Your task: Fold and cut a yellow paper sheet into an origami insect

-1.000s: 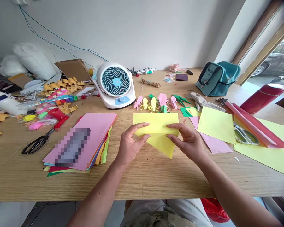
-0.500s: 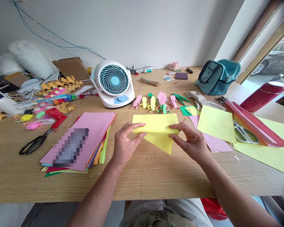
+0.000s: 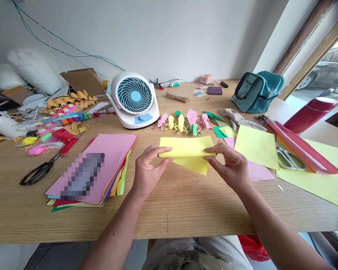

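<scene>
A sheet of yellow paper [image 3: 187,144] is held between my two hands, bent over along a crosswise line, with a slanted flap hanging below. My left hand [image 3: 150,167] pinches the left end of the bend between thumb and index finger. At the right end, my right hand [image 3: 228,163] grips it the same way. Just behind the paper stand several small folded paper figures [image 3: 192,117] in pink, yellow and green. A flat square of yellow paper [image 3: 256,146] lies to the right of my right hand.
Left of my hands is a stack of coloured paper [image 3: 112,150], with black-handled scissors [image 3: 41,170] beyond it. A white fan [image 3: 135,99] stands behind. To the right are grey-handled scissors [image 3: 290,159], a red bottle [image 3: 311,114] and a teal bag [image 3: 257,92].
The bend in the yellow paper has rolled lower, and less of the hanging flap shows beneath it. Both hands keep their pinch; the view has shifted slightly.
</scene>
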### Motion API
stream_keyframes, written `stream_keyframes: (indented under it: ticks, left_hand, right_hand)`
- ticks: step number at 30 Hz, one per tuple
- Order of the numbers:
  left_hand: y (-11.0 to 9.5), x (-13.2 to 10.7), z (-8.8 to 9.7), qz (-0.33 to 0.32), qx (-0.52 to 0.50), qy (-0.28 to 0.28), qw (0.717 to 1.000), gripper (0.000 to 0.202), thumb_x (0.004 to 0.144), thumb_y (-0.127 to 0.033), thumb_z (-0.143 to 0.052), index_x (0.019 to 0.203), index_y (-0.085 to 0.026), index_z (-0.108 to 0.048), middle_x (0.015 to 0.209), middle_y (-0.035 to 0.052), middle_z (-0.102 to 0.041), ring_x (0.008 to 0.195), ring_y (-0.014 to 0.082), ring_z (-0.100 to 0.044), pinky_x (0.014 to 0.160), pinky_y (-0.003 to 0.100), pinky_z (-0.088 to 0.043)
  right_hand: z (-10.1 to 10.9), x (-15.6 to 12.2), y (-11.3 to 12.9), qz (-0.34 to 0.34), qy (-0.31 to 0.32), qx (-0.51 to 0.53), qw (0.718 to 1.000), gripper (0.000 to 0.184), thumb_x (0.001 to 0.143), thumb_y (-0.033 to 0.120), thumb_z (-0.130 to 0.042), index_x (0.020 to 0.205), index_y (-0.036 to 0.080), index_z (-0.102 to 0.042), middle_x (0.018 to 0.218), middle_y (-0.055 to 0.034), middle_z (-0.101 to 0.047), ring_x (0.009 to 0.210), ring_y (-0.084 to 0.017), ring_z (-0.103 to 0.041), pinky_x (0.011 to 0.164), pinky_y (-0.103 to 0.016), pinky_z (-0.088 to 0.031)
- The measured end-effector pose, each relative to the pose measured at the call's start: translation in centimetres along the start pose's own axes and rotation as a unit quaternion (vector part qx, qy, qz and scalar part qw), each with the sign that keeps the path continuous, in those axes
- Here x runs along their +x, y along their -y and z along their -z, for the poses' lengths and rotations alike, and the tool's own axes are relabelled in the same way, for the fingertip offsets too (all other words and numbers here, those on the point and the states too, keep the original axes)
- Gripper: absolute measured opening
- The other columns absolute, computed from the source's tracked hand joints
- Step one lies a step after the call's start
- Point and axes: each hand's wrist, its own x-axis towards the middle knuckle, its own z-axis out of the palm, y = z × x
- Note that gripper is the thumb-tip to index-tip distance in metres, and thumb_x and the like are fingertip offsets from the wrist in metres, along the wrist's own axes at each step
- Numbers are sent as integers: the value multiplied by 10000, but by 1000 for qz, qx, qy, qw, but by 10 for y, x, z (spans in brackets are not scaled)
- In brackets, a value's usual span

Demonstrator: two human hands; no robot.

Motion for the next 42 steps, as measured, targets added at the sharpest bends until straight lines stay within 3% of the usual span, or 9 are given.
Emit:
stream_keyframes:
  ticks: [10,18,42]
  left_hand:
    - [2,-1,-2,6,8,-36,999,228,822,-155,-730,1042,-216,-725,915,14,-708,801,129,-611,791,264,-486]
    - [1,-2,-2,11,38,-67,997,161,821,-224,-739,982,-216,-731,883,18,-719,776,140,-612,779,292,-500]
    - [0,-2,1,-10,56,-70,996,89,856,-182,-687,921,-212,-740,866,19,-726,821,151,-661,779,293,-512]
  right_hand:
    - [2,-2,-3,-14,-15,-11,1000,168,843,191,-709,993,268,-706,824,1,-649,774,-168,-591,711,-320,-475]
    - [1,-3,-3,-20,-16,-6,1000,147,853,220,-697,992,268,-706,811,-11,-639,763,-182,-598,700,-345,-494]
    - [0,-1,0,11,-27,-27,999,124,854,222,-689,966,271,-714,811,-22,-665,748,-190,-606,676,-354,-499]
